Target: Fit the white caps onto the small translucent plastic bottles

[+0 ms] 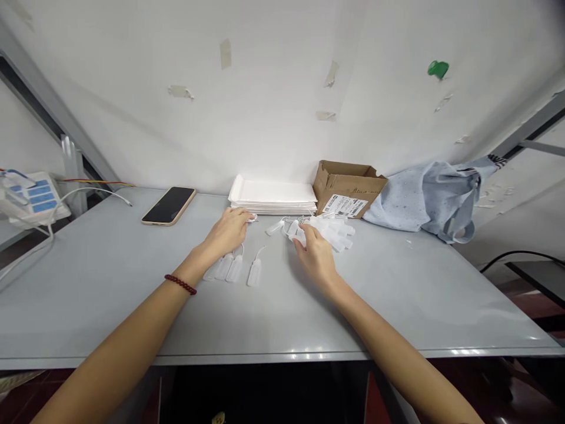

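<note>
My left hand (227,231) is closed in a pinch on a small white piece (253,218), mostly hidden by the fingertips, in front of the white stack. Below that hand several translucent, bottle-shaped plastic pieces (235,268) with thin curved tails lie side by side, partly overlapping. One similar piece (255,273) lies apart to their right. At the left edge of a heap of such pieces (338,232), my right hand (315,254) has its thumb and forefinger around one bottle-shaped piece (296,233). Another loose piece (276,227) rests just left of it.
A stack of white envelopes (278,197) and an open cardboard box (348,182) stand against the wall. A phone (170,205) lies at the left, near a white cable (88,189) and a power strip (39,197). Light blue cloth (424,197) is bunched at the right.
</note>
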A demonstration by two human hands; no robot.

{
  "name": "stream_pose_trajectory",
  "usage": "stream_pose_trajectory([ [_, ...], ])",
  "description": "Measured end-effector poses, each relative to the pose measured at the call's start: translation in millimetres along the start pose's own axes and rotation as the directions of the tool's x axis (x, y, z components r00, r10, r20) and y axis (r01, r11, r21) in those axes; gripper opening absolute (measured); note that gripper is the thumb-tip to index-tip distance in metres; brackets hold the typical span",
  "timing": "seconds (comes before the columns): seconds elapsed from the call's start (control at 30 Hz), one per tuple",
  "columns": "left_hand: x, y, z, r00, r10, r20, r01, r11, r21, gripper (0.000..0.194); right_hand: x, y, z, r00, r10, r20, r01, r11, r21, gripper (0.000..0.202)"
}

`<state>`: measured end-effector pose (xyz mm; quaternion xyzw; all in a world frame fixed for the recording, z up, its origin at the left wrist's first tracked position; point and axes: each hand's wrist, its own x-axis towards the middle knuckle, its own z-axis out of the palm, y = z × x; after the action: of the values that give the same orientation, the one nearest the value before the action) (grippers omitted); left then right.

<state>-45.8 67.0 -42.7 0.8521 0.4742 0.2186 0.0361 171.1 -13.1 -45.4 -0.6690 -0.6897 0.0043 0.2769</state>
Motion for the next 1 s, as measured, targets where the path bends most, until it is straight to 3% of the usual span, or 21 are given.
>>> stream_pose_trajectory([
  [0.13,3,-5,5.0,0.998,0.025,0.061,-0.024,1.000,-0.008,0.039,-1,-2,-1,1.000,0.000,0.002,0.001,0.986,-0.164,0.031],
  [0.23,4,-6,5.5,0.995,0.028,0.097,-0.029,0.999,0.019,0.040,-2,-3,0,1.000,-0.028,0.011,0.029,0.985,-0.168,0.027],
  [0.4,5,-2,2.8,0.990,0.010,0.143,-0.014,1.000,0.025,0.038,-5,-7,-1,0.990,-0.138,0.029,0.135,0.987,0.092,0.021],
  [0.5,5,1,0.4,0.989,0.005,0.147,-0.009,1.000,0.024,0.037,-9,-12,-5,0.969,-0.242,0.051,0.218,0.932,0.290,0.022],
  [0.6,5,4,-1.7,0.991,-0.008,0.131,0.005,1.000,0.028,0.039,-12,-16,-7,0.954,-0.292,0.068,0.247,0.894,0.374,0.022],
  [0.7,6,6,-2.9,0.991,-0.038,0.131,0.034,0.999,0.029,0.039,-16,-19,-5,0.908,-0.400,0.126,0.322,0.858,0.400,0.024],
  [0.83,6,5,-1.1,0.989,-0.051,0.139,0.049,0.999,0.017,0.039,-24,-27,0,0.828,-0.526,0.194,0.439,0.824,0.360,0.041],
  [1.0,7,-3,4.2,0.998,-0.048,0.045,0.046,0.998,0.037,0.042,-31,-39,6,0.797,-0.558,0.233,0.516,0.828,0.220,0.060],
])
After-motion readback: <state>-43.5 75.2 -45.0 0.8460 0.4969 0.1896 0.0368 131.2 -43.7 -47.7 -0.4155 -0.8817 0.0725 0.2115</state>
